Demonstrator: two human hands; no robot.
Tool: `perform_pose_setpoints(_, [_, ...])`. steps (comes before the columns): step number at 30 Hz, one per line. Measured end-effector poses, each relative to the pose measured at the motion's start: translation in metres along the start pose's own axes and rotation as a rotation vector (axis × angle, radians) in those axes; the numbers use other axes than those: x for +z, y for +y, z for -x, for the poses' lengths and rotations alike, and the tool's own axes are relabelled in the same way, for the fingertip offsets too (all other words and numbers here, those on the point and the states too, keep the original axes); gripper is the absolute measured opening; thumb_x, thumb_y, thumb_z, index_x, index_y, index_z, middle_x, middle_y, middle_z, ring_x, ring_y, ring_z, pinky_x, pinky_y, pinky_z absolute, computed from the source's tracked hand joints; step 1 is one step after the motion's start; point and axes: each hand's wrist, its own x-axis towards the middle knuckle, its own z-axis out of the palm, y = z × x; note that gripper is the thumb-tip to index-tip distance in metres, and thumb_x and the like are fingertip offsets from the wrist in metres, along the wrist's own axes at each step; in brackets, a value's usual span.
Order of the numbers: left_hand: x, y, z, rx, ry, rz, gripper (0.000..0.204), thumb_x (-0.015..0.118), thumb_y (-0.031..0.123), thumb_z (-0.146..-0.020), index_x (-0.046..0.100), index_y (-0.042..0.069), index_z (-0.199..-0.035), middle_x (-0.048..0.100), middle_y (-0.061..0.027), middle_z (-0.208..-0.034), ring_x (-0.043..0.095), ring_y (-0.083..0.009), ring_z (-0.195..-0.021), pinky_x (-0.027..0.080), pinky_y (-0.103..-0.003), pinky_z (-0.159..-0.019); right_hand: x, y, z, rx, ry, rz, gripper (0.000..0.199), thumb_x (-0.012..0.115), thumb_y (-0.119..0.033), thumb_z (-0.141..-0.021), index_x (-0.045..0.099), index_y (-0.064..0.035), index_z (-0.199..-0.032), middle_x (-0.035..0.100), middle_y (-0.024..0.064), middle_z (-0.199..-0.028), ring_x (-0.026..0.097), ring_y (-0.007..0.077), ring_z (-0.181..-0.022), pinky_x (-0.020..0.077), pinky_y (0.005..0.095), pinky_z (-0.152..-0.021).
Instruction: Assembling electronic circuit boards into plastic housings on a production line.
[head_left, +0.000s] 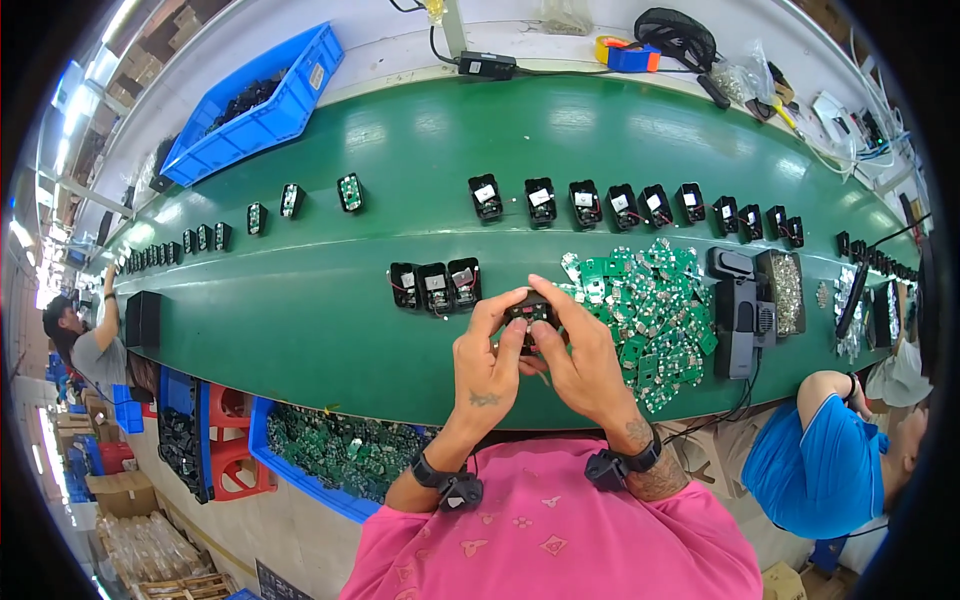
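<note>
- Right over the near edge of the green worktop [300, 330], around its middle, both hands hold a small black case [530, 318], its open face turned up.
- The left hand [486, 372] has its fingers clamped on the left side of the case, thumb pressed onto the open face.
- The right hand [582, 366] clamps the opposite side, its thumb also on the open face, near the other thumb.
- Just beyond the left hand, three black cases [434, 290] stand side by side on the worktop; red wire shows at some of them.
- To the right of the right hand, a heap of green circuit boards [655, 335] spreads toward the near edge.
- Past that heap are a dark grey device [735, 325] and a tray of small metal parts [802, 322].
- Nearer the far edge, a row of black cases with white patches [654, 206] runs toward the right end; cases with green boards [256, 218] line up toward the left end.
- At the far-left part of the worktop sits a blue crate [230, 150] with dark pieces inside.
- Below the near edge, left of the person, a blue tub [322, 497] holds more boards.
</note>
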Motion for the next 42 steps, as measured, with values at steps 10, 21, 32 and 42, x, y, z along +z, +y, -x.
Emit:
perform_pose_setpoints(10, [-0.012,-0.011,-0.016,0.164,0.069,-0.063,0.028,0.051,0.006,-0.101,0.056,0.003,-0.129,0.068,-0.0147,-0.112,0.072,-0.0194,-0.074,0.061,-0.029,-0.060,0.024,0.018,-0.012,0.069,0.066,-0.266,0.039,0.059,-0.004,-0.093,0.058,-0.0055,-0.132,0.062,0.0113,-0.093,0.061,0.0213,-0.075,0.0502,0.0318,-0.068])
perform_pose_setpoints(21, [-0.010,-0.014,-0.012,0.779,0.075,-0.206,0.027,0.052,0.002,-0.100,0.061,0.006,-0.125,0.061,-0.0201,-0.130,0.068,-0.0245,-0.102,0.061,-0.031,-0.070,0.002,0.003,-0.008,-0.405,0.104,0.101,0.052,0.068,-0.001,-0.084,0.054,-0.0013,-0.134,0.062,0.0141,-0.093,0.057,0.0307,-0.076,0.0465,0.0410,-0.067])
perform_pose_setpoints(32, [-0.125,-0.009,-0.038,0.024,0.462,-0.170,0.029,0.045,0.015,-0.104,0.056,0.003,-0.128,0.063,-0.0131,-0.107,0.066,-0.0182,-0.055,0.055,-0.024,-0.045,0.014,0.023,-0.002,0.063,-0.129,0.087,0.044,0.068,-0.012,-0.090,0.057,-0.0005,-0.131,0.062,0.0110,-0.096,0.063,0.0204,-0.077,0.0522,0.0317,-0.070])
perform_pose_setpoints(42, [-0.208,-0.065,-0.071,-0.057,0.377,-0.362,0.030,0.045,0.015,-0.103,0.058,0.009,-0.130,0.063,-0.0132,-0.103,0.064,-0.0152,-0.050,0.051,-0.024,-0.043,0.009,0.039,0.025,0.135,-0.255,0.082,0.031,0.066,-0.011,-0.091,0.062,0.0034,-0.119,0.064,0.0116,-0.089,0.064,0.0232,-0.077,0.0523,0.0330,-0.069])
